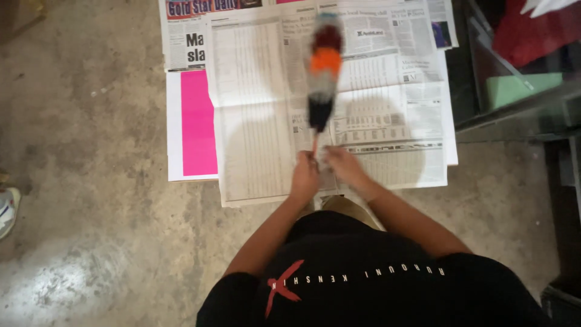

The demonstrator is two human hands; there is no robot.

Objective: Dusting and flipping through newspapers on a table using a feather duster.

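A feather duster (323, 72) with bands of dark red, orange, grey and black points away from me, blurred, over spread newspapers (260, 121). My left hand (304, 175) is closed around its thin handle at the lower end. Right beside it, my right hand (342, 165) is also at the handle's end, its fingers curled and blurred; whether it grips the handle is unclear. Both forearms reach forward from my black shirt at the bottom of the view.
A bright pink sheet (198, 124) lies at the left side of the newspapers on a concrete floor (91, 181). A glass-fronted cabinet (514, 91) stands at the right. A shoe (7, 209) shows at the left edge.
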